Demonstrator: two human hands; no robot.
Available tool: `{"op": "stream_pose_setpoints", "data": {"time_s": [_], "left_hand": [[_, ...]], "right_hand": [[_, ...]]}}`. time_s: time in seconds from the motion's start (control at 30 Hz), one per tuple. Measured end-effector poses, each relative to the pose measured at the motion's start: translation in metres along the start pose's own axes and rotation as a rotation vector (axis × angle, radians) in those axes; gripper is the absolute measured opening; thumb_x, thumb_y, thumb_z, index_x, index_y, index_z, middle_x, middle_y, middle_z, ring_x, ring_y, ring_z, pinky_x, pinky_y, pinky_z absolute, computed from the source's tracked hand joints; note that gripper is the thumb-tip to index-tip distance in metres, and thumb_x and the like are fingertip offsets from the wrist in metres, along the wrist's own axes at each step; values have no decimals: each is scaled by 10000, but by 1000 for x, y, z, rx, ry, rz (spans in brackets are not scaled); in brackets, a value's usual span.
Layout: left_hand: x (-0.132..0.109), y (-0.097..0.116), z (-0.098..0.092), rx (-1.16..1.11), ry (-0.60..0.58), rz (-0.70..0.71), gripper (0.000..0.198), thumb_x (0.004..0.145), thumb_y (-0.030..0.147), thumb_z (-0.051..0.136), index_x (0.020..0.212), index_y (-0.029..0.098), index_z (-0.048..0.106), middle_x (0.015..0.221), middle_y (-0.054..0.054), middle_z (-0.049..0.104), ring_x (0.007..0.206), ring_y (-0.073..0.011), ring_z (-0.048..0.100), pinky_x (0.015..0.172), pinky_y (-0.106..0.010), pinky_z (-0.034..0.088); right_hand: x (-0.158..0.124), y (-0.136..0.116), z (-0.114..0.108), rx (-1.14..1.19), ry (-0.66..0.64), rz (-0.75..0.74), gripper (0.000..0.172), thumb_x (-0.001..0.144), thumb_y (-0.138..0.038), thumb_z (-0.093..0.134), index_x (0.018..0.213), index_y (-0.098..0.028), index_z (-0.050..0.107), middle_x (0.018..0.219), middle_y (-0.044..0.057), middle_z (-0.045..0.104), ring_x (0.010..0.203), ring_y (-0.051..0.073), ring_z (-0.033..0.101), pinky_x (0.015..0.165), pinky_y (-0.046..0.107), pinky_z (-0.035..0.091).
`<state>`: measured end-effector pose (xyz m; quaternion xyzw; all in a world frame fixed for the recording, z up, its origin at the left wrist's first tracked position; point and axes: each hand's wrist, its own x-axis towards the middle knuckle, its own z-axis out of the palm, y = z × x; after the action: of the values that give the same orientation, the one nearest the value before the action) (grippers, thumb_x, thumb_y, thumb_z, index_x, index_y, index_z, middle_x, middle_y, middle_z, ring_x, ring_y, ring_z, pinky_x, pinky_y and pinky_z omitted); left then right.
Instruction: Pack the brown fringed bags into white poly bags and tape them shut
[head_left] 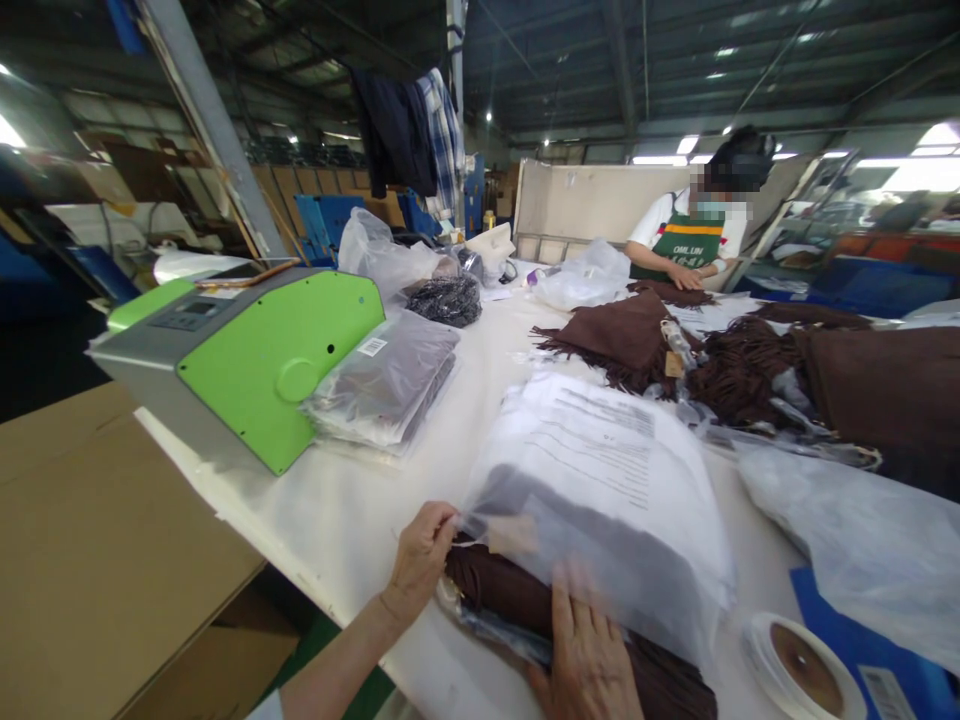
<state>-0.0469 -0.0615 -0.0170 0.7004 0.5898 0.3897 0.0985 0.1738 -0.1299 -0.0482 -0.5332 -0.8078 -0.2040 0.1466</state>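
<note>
My left hand (421, 555) pinches the left edge of a clear plastic bag (600, 490) with printed text, lifted over a folded brown fringed garment (517, 600) on the white table (352, 510). My right hand (589, 660) lies flat, fingers spread, on the brown garment at the bag's lower edge. The garment sits partly under the bag.
A green and grey machine (247, 350) stands at the left with bagged garments (386, 385) leaning on it. Brown fringed garments (750, 360) are piled at the right. A tape roll (802, 670) lies near right. A person in a green apron (686, 245) works across the table. Cardboard (97, 560) sits at the left.
</note>
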Motion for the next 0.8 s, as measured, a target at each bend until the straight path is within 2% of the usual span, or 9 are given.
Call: {"op": "stream_pose_setpoints", "data": {"time_s": [0.1, 0.2, 0.37, 0.47, 0.53, 0.6, 0.7, 0.8], "left_hand": [[-4, -8, -1, -11, 5, -50, 237, 873, 264, 345, 775, 188, 548, 709, -5, 614, 655, -121, 602, 614, -211, 485], [-7, -13, -2, -12, -2, -69, 225, 861, 250, 345, 762, 202, 541, 674, 11, 610, 603, -117, 600, 572, -207, 474], [-11, -15, -3, 13, -10, -13, 224, 862, 235, 349, 738, 205, 532, 639, 14, 593, 572, -123, 582, 532, -214, 461], [-15, -16, -1, 37, -6, 75, 257, 880, 229, 324, 743, 201, 539, 633, 6, 582, 561, -128, 574, 525, -226, 467], [-18, -18, 1, 51, 4, 126, 272, 890, 211, 312, 745, 197, 541, 628, 2, 572, 556, -133, 567, 518, -234, 469], [-21, -20, 2, 95, 56, 201, 256, 892, 176, 324, 777, 180, 553, 697, -24, 602, 630, -147, 597, 570, -248, 492], [-25, -21, 3, 289, 194, 392, 218, 883, 118, 361, 867, 141, 577, 878, -82, 638, 808, -173, 624, 720, -273, 508], [-26, -21, 2, 430, 261, 537, 211, 882, 92, 375, 861, 136, 580, 883, -85, 630, 800, -169, 615, 746, -276, 497]], "right_hand": [[-4, 4, 3, -38, -27, -17, 994, 760, -631, 451, 1404, 15, 55, 1282, 274, 461, 1170, 367, 447, 905, 417, 367], [-3, 8, 5, -64, 8, -36, 896, 827, -594, 355, 1407, 14, 43, 1244, 254, 508, 1146, 325, 485, 905, 374, 381], [14, 7, 4, -93, 105, 34, 721, 898, -482, 207, 1406, 15, 85, 1189, 248, 551, 1086, 302, 533, 863, 366, 405], [28, 8, 8, -98, 200, 55, 675, 905, -434, 203, 1393, 30, 145, 1147, 256, 570, 1057, 326, 543, 874, 402, 394], [36, 10, 14, -80, 216, 50, 643, 903, -409, 239, 1378, 23, 210, 1162, 256, 559, 1076, 339, 528, 888, 423, 385], [42, 13, 20, -49, 191, 60, 591, 895, -381, 293, 1344, 4, 305, 1200, 252, 537, 1112, 339, 502, 901, 433, 380], [50, 11, 29, 31, 140, 130, 517, 850, -327, 396, 1270, -28, 437, 1240, 243, 513, 1158, 349, 466, 913, 463, 373], [60, 4, 37, 86, 98, 240, 468, 797, -207, 435, 1228, -35, 495, 1245, 240, 514, 1162, 367, 464, 902, 503, 378]]}}
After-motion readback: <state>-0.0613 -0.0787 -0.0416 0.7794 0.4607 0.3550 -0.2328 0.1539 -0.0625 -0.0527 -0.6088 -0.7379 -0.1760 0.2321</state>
